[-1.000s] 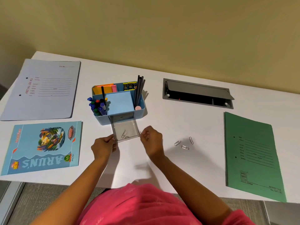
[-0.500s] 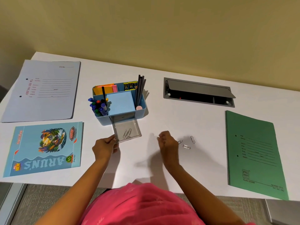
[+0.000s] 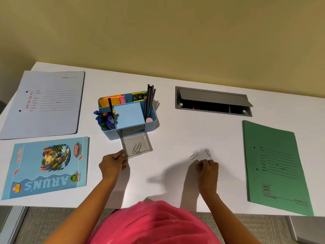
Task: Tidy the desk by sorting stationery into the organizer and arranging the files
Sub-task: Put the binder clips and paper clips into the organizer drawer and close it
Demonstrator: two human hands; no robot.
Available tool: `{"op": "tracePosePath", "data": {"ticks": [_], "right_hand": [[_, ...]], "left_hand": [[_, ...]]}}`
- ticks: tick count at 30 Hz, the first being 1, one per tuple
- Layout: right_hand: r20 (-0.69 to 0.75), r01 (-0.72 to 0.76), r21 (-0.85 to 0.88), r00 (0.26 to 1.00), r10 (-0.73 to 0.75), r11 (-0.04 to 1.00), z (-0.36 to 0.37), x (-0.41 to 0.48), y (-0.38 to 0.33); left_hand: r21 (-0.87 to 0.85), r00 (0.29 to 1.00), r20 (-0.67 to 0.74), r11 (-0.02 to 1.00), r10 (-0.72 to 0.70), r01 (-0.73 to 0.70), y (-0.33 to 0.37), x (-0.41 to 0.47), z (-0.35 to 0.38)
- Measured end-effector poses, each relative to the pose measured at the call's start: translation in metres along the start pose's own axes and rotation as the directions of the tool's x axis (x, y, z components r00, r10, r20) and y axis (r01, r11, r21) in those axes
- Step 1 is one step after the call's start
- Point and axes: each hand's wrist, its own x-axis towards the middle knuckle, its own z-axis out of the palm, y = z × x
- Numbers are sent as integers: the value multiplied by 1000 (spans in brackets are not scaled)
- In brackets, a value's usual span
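A person in a pink top sits at the near edge of a white desk (image 3: 175,136). The left hand (image 3: 112,162) grips the near left corner of a clear drawer (image 3: 140,140), thumb on top and fingers curled under its edge. The drawer sticks out of the near face of a blue organizer (image 3: 151,123) and rests on the desk, and two paper clips (image 3: 136,148) lie inside it, touching each other.

The right hand (image 3: 208,167) is down on the desk to the right of the drawer, well apart from it, with its fingers curled and their tips pinching a third paper clip (image 3: 197,165), which is mostly hidden. Just beyond that hand lie two loose clips, one to the left (image 3: 193,156) and one to the right (image 3: 208,153), apart from each other.

The organizer holds marker pens (image 3: 105,119) in its left compartment, black pencils (image 3: 149,99) upright at the right with a pink eraser (image 3: 149,120) near them, orange sticky notes (image 3: 109,101) and small yellow boxes (image 3: 139,95) along the far side, and a blue note pad (image 3: 129,114) in the middle.

A pale blue file (image 3: 45,103) lies flat at the far left, with an ARUN'S notebook (image 3: 49,168) just near of it. A green file (image 3: 274,164) lies at the right edge, and a grey cable hatch (image 3: 212,102) is set into the desk beyond it, lid tilted open
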Motion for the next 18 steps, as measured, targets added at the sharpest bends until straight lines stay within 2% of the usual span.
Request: {"op": "tracePosePath", "data": {"ticks": [4, 8, 11, 14, 16, 18], "right_hand": [[100, -75, -76, 992, 82, 994, 3, 11, -4], [238, -70, -86, 967, 89, 994, 1, 20, -13], [253, -94, 143, 966, 56, 985, 1, 16, -37], [231, -32, 404, 971, -68, 914, 0, 12, -76], [233, 21, 495, 960, -156, 869, 1, 11, -106], [241, 85, 513, 941, -238, 854, 3, 11, -136]], "left_hand": [[17, 1000, -4, 1000, 4, -4, 0, 1, 0], [32, 1000, -8, 999, 5, -5, 0, 0, -1], [30, 1000, -5, 1000, -6, 6, 1, 0, -1], [22, 1000, -3, 1000, -11, 11, 1, -1, 0], [25, 1000, -5, 1000, -3, 3, 1, -1, 0], [27, 1000, -7, 1000, 2, -1, 2, -1, 0]]}}
